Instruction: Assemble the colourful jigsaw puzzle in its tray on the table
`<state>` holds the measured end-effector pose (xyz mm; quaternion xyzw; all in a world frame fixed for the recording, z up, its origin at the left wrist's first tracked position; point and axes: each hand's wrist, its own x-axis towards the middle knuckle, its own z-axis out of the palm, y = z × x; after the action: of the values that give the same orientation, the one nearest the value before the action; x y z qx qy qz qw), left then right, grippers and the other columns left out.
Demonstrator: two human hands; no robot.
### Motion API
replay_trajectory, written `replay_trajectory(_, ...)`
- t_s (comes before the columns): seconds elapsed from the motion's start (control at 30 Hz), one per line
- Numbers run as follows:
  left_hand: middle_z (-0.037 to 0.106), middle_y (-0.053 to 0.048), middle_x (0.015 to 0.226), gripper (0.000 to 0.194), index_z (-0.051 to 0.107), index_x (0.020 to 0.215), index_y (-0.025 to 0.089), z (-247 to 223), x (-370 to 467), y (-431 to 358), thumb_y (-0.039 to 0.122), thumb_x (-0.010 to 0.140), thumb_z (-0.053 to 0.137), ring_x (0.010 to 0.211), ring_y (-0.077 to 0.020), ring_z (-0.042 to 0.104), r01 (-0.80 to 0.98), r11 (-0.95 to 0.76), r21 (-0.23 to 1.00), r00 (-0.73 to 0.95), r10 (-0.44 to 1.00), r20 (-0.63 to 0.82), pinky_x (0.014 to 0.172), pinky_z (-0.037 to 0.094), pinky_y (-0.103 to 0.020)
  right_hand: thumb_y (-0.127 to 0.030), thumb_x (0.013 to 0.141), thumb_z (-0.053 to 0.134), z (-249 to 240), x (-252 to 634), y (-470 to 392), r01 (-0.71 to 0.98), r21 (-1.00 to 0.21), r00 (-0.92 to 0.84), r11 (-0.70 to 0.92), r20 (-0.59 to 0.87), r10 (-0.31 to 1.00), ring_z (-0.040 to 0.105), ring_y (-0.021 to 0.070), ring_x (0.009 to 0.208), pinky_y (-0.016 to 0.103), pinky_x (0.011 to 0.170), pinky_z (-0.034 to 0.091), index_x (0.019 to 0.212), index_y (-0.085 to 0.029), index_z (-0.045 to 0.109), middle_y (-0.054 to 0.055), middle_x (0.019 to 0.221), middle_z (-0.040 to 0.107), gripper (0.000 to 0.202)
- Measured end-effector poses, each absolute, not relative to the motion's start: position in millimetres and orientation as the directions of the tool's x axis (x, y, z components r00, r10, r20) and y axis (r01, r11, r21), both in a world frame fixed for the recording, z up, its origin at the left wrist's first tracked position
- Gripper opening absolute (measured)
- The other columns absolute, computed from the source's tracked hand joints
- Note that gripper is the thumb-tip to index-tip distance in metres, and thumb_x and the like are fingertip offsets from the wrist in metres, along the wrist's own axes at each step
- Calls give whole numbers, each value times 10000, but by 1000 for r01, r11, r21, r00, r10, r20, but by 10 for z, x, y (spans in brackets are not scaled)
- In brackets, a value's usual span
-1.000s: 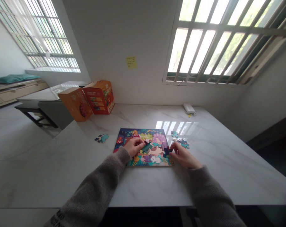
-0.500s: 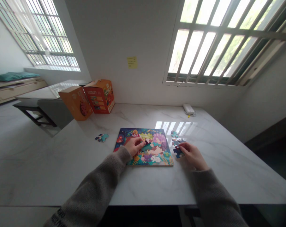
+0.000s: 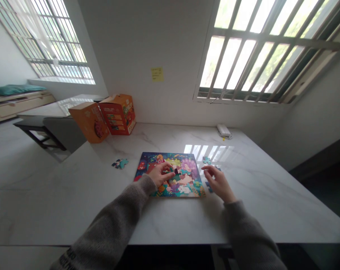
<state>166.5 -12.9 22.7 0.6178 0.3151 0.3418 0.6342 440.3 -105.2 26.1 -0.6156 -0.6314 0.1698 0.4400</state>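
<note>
A colourful jigsaw puzzle board (image 3: pixel 199 192) lies flat on the table, most of its picture filled with pieces. Resting over its middle is my left hand (image 3: pixel 160 174), thumb and index finger apart, beside a dark puzzle piece (image 3: pixel 176 171). Part of the board is hidden under that hand. My right hand (image 3: pixel 218 183) hovers off the board's right edge with its fingers loosely stretched and nothing visible in them. Loose puzzle pieces lie around it: a teal one (image 3: pixel 206 160) behind, and a dark blue one (image 3: pixel 208 187) partly covered by the hand.
Several loose pieces (image 3: pixel 120 163) sit left of the board. Two orange boxes, one open-topped (image 3: pixel 118 114) and one beside it (image 3: pixel 89 122), stand at the table's back left. A white device with a cable (image 3: pixel 224 130) lies near the wall. A yellow note (image 3: pixel 157 74) hangs above.
My right hand has left the loose pieces and moved left towards the board, its fingers opening. My left hand's thumb and index finger have parted at the dark piece.
</note>
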Motion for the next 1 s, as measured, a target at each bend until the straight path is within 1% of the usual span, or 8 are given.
replay_trajectory(0.07, 619, 33, 738, 583, 561, 875, 158, 231, 1669, -128, 511, 554, 896, 603, -101, 608, -61, -6, 998, 579, 814, 40, 571, 491, -215, -452, 955, 491, 348, 4126, -1009, 603, -752, 50, 267, 370, 928, 526, 156, 667, 282, 653, 445, 995, -192, 663, 5, 705, 567, 314)
replay_trajectory(0.2, 615, 21, 686, 494, 595, 820, 130, 245, 1662, -137, 479, 614, 877, 598, -97, 581, -37, -37, 999, 638, 769, 52, 589, 459, -217, -432, 966, 510, 426, 3712, -884, 497, -794, -121, 350, 336, 934, 509, 136, 646, 262, 616, 421, 1056, -201, 639, -15, 705, 561, 279)
replay_trajectory(0.33, 578, 38, 604, 447, 615, 827, 133, 210, 1640, -106, 507, 689, 818, 510, -85, 526, -15, -71, 997, 629, 775, 64, 522, 423, -213, -469, 944, 544, 379, 3609, -763, 439, -827, -146, 351, 319, 936, 493, 128, 633, 257, 592, 395, 842, -193, 595, -18, 687, 548, 300)
replay_trajectory(0.47, 663, -27, 680, 451, 610, 873, 138, 169, 1636, -67, 572, 786, 696, 543, -121, 592, -99, -21, 995, 543, 837, 72, 524, 459, -238, -501, 929, 550, 318, 3672, -723, 399, -870, -92, 289, 276, 957, 496, 136, 633, 262, 594, 389, 765, -198, 553, -11, 683, 566, 344)
replay_trajectory(0.57, 698, -55, 717, 428, 607, 933, 130, 200, 1637, -72, 526, 795, 695, 550, -128, 602, -145, -18, 989, 521, 849, 92, 542, 482, -255, -531, 913, 557, 306, 3716, -733, 338, -906, -50, 253, 251, 967, 511, 140, 627, 262, 590, 396, 760, -203, 547, -11, 675, 575, 362)
replay_trajectory(0.7, 677, -21, 675, 403, 596, 1029, 129, 285, 1600, -71, 432, 788, 708, 536, -123, 586, -173, -78, 982, 464, 873, 152, 558, 489, -260, -560, 887, 584, 334, 3816, -754, 306, -926, 55, 221, 249, 967, 480, 134, 580, 257, 547, 376, 758, -203, 563, -28, 623, 529, 380)
replay_trajectory(0.87, 634, 1, 655, 306, 618, 969, 132, 315, 1523, -9, 392, 813, 663, 522, -111, 567, -158, -151, 976, 354, 914, 199, 530, 459, -241, -579, 841, 635, 342, 4042, -738, 229, -944, 299, 239, 302, 905, 534, 146, 613, 278, 606, 441, 776, -196, 587, -13, 652, 570, 391)
replay_trajectory(1.0, 628, 2, 655, 279, 629, 944, 135, 287, 1520, 3, 380, 813, 660, 522, -104, 555, -126, -154, 980, 374, 908, 191, 534, 453, -236, -554, 828, 660, 290, 4109, -716, 186, -952, 336, 242, 293, 895, 542, 141, 592, 279, 578, 448, 911, -182, 620, -8, 696, 593, 383)
